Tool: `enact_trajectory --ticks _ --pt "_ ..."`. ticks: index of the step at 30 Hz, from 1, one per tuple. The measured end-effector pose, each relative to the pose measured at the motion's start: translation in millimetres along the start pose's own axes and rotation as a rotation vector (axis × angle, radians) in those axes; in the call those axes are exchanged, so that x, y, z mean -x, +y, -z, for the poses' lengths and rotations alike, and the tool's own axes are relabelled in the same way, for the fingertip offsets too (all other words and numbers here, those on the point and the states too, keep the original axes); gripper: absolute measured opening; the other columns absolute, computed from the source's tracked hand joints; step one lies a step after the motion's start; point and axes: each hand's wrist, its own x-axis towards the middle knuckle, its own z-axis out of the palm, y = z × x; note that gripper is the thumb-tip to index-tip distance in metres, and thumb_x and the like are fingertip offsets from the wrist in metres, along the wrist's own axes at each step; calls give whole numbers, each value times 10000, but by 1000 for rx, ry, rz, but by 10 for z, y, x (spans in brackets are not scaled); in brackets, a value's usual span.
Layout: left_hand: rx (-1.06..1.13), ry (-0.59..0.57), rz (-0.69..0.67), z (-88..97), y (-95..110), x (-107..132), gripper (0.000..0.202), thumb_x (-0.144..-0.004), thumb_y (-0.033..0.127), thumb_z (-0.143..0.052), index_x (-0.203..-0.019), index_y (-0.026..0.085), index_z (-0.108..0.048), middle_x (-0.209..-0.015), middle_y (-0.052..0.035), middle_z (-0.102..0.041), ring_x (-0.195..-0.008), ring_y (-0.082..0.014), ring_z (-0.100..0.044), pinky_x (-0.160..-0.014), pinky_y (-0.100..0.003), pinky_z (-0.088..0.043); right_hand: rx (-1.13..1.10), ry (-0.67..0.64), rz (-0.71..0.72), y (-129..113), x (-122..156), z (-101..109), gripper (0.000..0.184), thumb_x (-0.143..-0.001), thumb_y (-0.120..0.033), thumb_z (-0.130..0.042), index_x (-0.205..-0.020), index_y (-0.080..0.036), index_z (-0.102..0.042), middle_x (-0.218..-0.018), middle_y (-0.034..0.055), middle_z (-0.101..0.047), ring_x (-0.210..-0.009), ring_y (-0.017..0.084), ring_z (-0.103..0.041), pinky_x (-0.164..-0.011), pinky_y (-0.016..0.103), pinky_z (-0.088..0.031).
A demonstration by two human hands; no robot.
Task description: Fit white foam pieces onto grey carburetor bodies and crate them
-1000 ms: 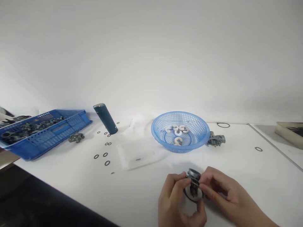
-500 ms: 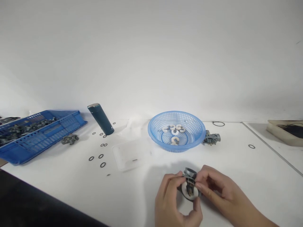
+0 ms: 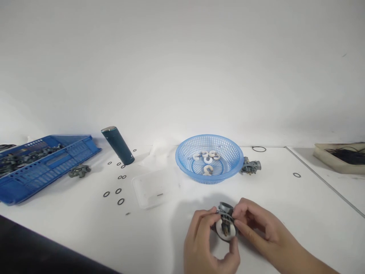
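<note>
A grey metal carburetor (image 3: 225, 207) is held between both hands low in the view, a white ring-shaped float (image 3: 231, 230) on the side facing me. A thin dark edge, perhaps a gasket, shows along the float's rim. My left hand (image 3: 203, 243) curls round its left side, fingers on top and thumb at the lower edge. From the right, my right hand (image 3: 261, 228) pinches near its upper right side with thumb and forefinger. What lies between those fingertips is hidden. Beyond the hands, a blue round basket (image 3: 209, 178) contains several white floats (image 3: 208, 160).
Another carburetor (image 3: 251, 166) stands right of the basket; one more (image 3: 80, 171) lies by a blue crate (image 3: 54, 167) of similar parts. A flask (image 3: 118, 145), a clear tray (image 3: 148, 190) and several black rings (image 3: 121, 201) are left of centre. A pale tray (image 3: 336, 161) contains dark cords.
The whole scene has shifted slightly left as the camera turned. Both hands keep nearly the same hold on the carburetor, with only slight finger movement.
</note>
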Motion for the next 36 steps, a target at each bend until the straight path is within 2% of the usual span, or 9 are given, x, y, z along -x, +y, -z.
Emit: enact_trajectory --ticks 6,18,36 --pt "-13 -1 -16 5 7 -12 413 -815 140 -722 -1210 263 -728 -1153 -77 -786 -986 -219 -815 -840 -328 -750 -3 14 6 -4 -6 -7 408 -1178 -652 -620 -1075 -265 -696 -920 7 -614 -841 205 -586 -780 298 -510" --pt "8 21 -13 -13 -2 7 422 -834 147 -708 -1235 273 -748 -1167 -68 -775 -991 -202 -812 -877 -319 -751 -5 13 23 27 -18 -7 423 -1169 -653 -642 -1027 -260 -705 -990 23 -618 -882 212 -621 -791 313 -510" --pt "-13 9 -32 -5 -8 9 432 -829 129 -721 -1242 256 -738 -1168 -89 -775 -966 -213 -815 -867 -340 -757 9 39 18 19 -24 -21 420 -1160 -644 -660 -1010 -257 -724 -972 26 -637 -853 211 -625 -773 307 -512"
